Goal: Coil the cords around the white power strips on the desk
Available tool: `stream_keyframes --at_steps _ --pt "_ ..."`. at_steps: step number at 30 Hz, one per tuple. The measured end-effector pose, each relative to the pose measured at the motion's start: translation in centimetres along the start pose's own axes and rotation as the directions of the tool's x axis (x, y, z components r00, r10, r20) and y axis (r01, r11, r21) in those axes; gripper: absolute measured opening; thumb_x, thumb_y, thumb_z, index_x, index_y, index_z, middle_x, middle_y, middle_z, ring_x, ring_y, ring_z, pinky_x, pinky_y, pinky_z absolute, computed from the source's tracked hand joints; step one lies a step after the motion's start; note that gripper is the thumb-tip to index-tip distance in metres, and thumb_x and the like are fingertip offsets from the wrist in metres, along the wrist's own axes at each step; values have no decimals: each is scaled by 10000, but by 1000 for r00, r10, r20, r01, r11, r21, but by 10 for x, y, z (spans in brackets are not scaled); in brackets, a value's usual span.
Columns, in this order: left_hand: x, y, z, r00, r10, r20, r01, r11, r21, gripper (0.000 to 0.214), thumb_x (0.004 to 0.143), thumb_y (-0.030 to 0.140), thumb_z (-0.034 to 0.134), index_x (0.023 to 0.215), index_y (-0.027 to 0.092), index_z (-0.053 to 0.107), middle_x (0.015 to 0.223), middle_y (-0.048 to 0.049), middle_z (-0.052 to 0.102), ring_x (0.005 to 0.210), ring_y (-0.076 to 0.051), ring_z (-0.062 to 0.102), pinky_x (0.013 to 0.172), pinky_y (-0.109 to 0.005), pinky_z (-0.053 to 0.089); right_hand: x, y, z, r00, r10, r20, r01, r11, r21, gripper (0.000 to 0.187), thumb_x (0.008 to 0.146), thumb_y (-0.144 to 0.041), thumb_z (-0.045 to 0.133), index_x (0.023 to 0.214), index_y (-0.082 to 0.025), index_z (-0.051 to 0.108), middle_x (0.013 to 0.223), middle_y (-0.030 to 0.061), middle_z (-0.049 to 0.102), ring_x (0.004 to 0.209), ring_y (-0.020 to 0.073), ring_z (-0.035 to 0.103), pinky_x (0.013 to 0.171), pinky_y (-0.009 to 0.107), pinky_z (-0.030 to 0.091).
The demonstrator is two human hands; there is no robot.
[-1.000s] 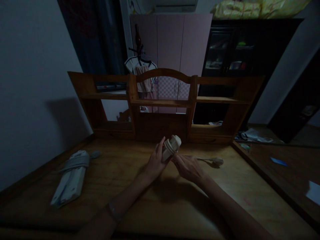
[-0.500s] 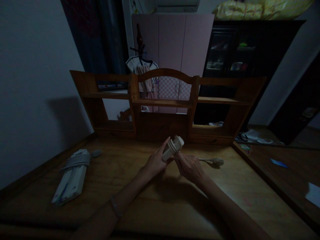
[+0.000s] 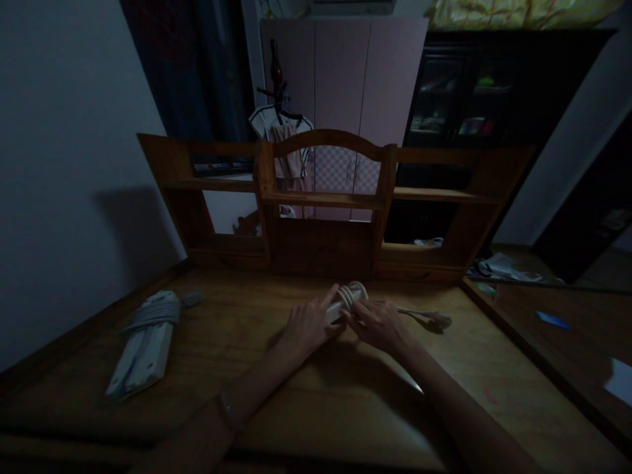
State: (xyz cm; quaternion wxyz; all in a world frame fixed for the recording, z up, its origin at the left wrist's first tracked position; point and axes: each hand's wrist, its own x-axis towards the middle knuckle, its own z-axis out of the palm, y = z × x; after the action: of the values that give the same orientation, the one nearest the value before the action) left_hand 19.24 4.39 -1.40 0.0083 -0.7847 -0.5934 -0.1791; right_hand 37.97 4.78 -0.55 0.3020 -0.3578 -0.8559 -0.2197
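Observation:
Near the middle of the wooden desk, my left hand [image 3: 307, 324] is closed around a small white power strip [image 3: 336, 312]. Its pale cord [image 3: 347, 294] is looped around the strip's far end, with one loop standing out at the top. My right hand [image 3: 379, 324] pinches the cord against the strip, fingers closed. From behind the right hand the free cord runs out to the right and ends in a plug [image 3: 439, 320] lying on the desk. At the left rests a second, larger white power strip [image 3: 143, 355] with grey cord [image 3: 157, 312] wound around it.
A wooden shelf unit [image 3: 326, 201] stands along the back of the desk [image 3: 237, 296]. A wall [image 3: 74, 197] borders the left side. On the right, a lower wooden surface holds a blue card [image 3: 553, 320] and white paper [image 3: 619, 382]. Beyond are pink cabinets [image 3: 340, 72].
My hands have lowered slightly and turned the strip flatter. The cord now forms a loop standing at its far end. The larger power strip stays in place.

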Motion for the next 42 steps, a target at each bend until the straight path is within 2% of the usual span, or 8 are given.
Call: stream_keyframes --at_steps 8,12,18,22,28,37,40,42 --pt "-5 18 -11 999 32 36 -32 999 -11 823 774 706 441 1452 300 213 1008 -113 681 882 -281 652 744 -328 434 2 10 -18 987 -35 -158 23 997 -77 260 881 -209 514 623 -178 512 549 -23 563 477 85 480 521 270 244" --pt "-6 17 -7 999 36 39 -35 999 -34 699 773 679 469 1335 267 412 1010 -118 674 868 -282 649 724 -321 434 2 11 -27 977 -61 -206 46 996 -79 265 857 -195 527 594 -184 494 532 -23 537 506 95 478 556 268 282" --pt "-9 14 -1 977 212 30 -207 972 -107 638 765 637 528 1294 294 436 993 -114 661 873 -308 638 720 -346 439 -8 36 -41 967 122 -225 -137 989 -50 300 850 -234 506 556 -200 459 526 -3 475 524 120 422 574 280 299" --pt "-12 15 -2 948 317 38 -312 944 -106 638 769 627 535 1307 300 433 1005 -106 647 862 -294 635 710 -336 445 -12 41 -41 963 142 -228 -146 989 0 300 842 -233 492 547 -203 446 522 -4 448 514 120 396 557 280 284" --pt "-14 16 0 884 460 88 -462 887 4 670 730 712 504 1253 293 486 948 -105 647 798 -296 628 673 -353 458 -6 30 -38 988 93 -119 -86 994 69 309 846 -235 494 545 -190 442 501 -23 438 494 101 396 546 267 256" --pt "-14 17 1 734 669 115 -675 738 21 683 777 645 498 1337 269 392 895 -102 623 777 -268 627 636 -324 467 0 22 -32 961 251 116 -275 914 298 427 922 -334 404 535 -169 476 484 -29 399 447 75 383 524 263 219" --pt "-15 18 4 662 742 102 -748 664 27 582 799 637 459 1209 226 500 910 -123 621 834 -275 616 676 -341 475 1 18 -24 940 269 209 -331 869 367 490 927 -411 392 516 -156 468 495 -38 332 448 64 328 510 260 186" --pt "-16 18 6 649 757 75 -760 648 41 549 809 651 422 1092 199 553 909 -126 619 827 -268 609 689 -350 474 1 19 -15 919 287 269 -380 825 418 535 919 -472 383 498 -149 455 510 -37 296 462 63 288 500 254 168"
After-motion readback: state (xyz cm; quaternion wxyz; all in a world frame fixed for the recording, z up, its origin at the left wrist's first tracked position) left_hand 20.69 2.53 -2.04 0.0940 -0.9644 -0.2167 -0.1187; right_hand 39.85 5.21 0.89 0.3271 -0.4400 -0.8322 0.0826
